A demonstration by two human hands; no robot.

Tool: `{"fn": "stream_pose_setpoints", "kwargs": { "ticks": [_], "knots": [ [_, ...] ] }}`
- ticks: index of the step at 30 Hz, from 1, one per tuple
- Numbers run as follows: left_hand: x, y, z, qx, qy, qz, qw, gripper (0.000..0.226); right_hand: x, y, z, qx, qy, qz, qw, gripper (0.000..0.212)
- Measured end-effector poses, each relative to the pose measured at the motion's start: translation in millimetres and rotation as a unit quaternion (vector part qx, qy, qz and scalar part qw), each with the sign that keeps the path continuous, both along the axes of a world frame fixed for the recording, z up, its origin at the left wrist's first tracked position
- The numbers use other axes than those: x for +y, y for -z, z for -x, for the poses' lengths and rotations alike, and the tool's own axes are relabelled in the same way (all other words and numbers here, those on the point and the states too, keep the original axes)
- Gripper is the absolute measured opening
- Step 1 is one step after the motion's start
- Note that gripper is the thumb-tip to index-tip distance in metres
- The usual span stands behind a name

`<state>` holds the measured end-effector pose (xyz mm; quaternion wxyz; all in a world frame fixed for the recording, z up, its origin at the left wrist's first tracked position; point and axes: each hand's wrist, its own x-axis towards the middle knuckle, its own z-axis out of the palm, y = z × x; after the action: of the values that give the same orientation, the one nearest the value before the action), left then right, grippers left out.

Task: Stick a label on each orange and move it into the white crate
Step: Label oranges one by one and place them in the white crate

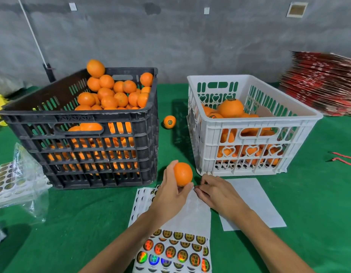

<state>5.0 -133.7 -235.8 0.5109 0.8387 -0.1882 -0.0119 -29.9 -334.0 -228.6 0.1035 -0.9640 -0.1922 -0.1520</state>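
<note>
The left hand (pixel 170 191) holds one orange (pixel 182 173) with curled fingers, just above the sticker sheet (pixel 176 249) at 6 o'clock. The right hand (pixel 216 191) bends its fingers at the sheet's upper edge; whether it already pinches a label cannot be told. The white crate (pixel 249 123) stands at 1 o'clock, the black crate (pixel 82 123) at 10 o'clock. A peeled label may fold or stick to the fingers, and the orange may slip. The round labels carry Chinese characters, too small to read surely.

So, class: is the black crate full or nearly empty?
Full. In the black crate, oranges heap above the rim at the back, and more show through the slotted front wall down to the bottom.
</note>
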Motion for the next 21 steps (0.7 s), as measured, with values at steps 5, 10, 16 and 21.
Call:
{"fn": "stream_pose_setpoints", "kwargs": {
  "ticks": [5,10,16,21],
  "knots": [
    [0.3,2.8,-0.4,0.0,0.004,0.014,1.0,0.077,-10.8,-2.6,2.7,0.086,0.009,-0.091,0.992,0.046],
    [0.5,5.9,-1.4,0.001,-0.011,0.047,0.999,0.074,-17.8,5.3,1.8,0.081,-0.007,-0.08,0.993,0.053],
    [-1.4,6.8,-0.6,0.0,-0.028,0.042,0.999,0.074,-13.8,10.7,-1.6,0.053,-0.011,-0.126,0.991,0.034],
    [-1.3,7.0,-0.6,-0.002,-0.02,0.031,0.999,0.076,-8.0,13.7,-3.2,0.103,0.031,-0.319,0.942,0.012]
  ]
}}
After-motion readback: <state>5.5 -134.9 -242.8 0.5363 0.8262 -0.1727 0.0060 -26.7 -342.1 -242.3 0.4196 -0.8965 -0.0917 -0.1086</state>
